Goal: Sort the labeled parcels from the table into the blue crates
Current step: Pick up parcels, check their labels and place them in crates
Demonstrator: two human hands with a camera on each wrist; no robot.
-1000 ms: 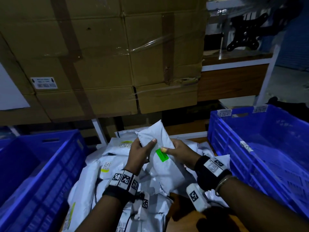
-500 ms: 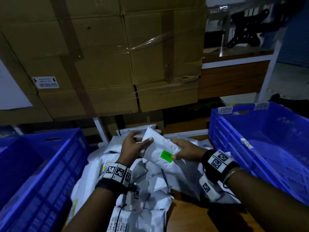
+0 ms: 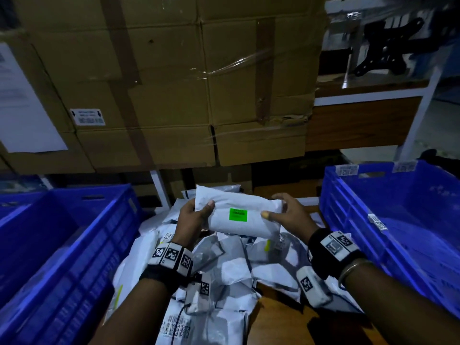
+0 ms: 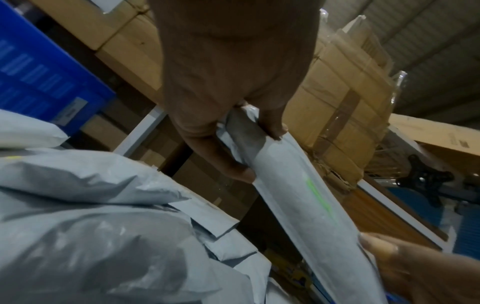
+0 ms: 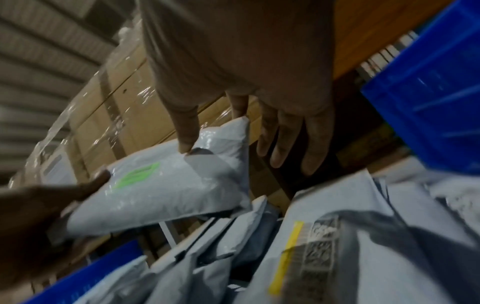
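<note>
Above the pile of white bags (image 3: 224,270) on the surface, between the two blue crates (image 3: 62,245): a white parcel (image 3: 239,220) with a green label (image 3: 238,214), up in the air. Left hand (image 3: 191,220) pinching its left end, thumb on top. Right hand (image 3: 286,217) holding the right end by thumb and first finger, other fingers (image 5: 285,139) hanging loose. Big brown boxes (image 3: 174,83) sitting behind.

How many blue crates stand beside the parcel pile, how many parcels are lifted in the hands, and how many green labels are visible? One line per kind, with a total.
Blue crates: 2 (left crate, right crate)
Lifted parcel: 1, held by left hand and right hand
Green label: 1
Total: 4
The pile itself overlaps too much to count.
</note>
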